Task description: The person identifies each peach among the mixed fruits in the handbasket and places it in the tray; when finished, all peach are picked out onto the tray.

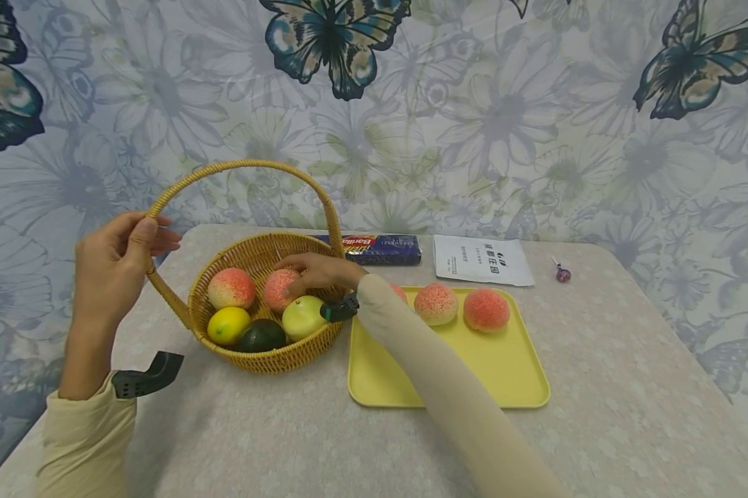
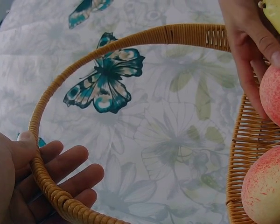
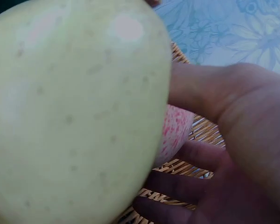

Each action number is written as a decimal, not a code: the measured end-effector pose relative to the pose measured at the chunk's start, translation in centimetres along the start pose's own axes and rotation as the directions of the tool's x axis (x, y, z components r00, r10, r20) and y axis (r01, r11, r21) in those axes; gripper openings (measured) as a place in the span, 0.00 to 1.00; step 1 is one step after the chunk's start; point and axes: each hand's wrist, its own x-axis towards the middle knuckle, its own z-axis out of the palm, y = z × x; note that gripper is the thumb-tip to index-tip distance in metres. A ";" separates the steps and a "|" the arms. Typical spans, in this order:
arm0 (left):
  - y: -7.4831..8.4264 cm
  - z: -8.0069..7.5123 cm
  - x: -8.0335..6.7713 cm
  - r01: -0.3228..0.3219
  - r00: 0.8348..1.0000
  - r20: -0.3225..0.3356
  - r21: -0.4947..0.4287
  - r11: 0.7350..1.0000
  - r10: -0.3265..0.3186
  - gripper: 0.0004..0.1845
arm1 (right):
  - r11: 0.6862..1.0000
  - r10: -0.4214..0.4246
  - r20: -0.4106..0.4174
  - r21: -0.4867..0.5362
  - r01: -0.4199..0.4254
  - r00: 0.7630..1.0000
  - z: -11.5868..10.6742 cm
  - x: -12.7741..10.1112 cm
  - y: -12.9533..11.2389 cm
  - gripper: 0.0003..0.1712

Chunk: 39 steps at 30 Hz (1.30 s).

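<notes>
A person's left hand (image 1: pixel 115 266) holds the arched handle (image 1: pixel 243 166) of a wicker basket (image 1: pixel 268 360) near the table's (image 1: pixel 629 387) left edge, thumb on the cane's near side and fingers loosely extended behind it. The right hand (image 1: pixel 317 271) reaches into the basket, its fingers curled over a pink peach (image 1: pixel 278 290) at the basket's far side, touching it; whether they fully grip it cannot be told. The basket also carries 1 more peach (image 1: pixel 231 288) at its left, a yellow lemon (image 1: pixel 227 324), a dark avocado (image 1: pixel 260 336) at the near rim and a pale green pear (image 1: pixel 302 317) just beside the right wrist. In the right wrist view that pear fills most of the picture, with the peach showing behind it against the palm. A yellow tray (image 1: pixel 448 373) lies just right of the basket, toward the table's middle, bearing 2 peaches (image 1: pixel 436 303) fully in view along its far edge and a third mostly hidden by the sleeve. Along the table's far edge lie a blue packet (image 1: pixel 380 247), a white pouch (image 1: pixel 481 259) and a small lollipop (image 1: pixel 561 273)
</notes>
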 end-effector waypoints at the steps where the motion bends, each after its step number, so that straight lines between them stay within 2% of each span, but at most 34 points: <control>1: 0.0 0.0 0.0 -0.001 1.000 0.000 0.001 1.000 0.001 0.17 | 1.000 -0.001 -0.001 -0.003 0.001 1.000 0.0 0.0 0.1 0.39; 22: -0.2 0.2 0.6 -0.009 1.000 0.001 -0.007 1.000 0.009 0.17 | 0.999 -0.041 -0.058 0.002 0.042 0.997 0.2 0.2 0.4 0.37; 30: -0.2 0.2 0.9 -0.003 1.000 0.007 -0.002 1.000 0.003 0.17 | 0.991 -0.049 -0.108 0.121 0.062 0.993 0.0 0.2 0.6 0.36; 39: -0.4 0.2 1.2 0.006 1.000 0.009 0.004 1.000 -0.007 0.17 | 0.971 -0.098 -0.154 0.202 0.129 0.983 0.0 0.1 0.6 0.34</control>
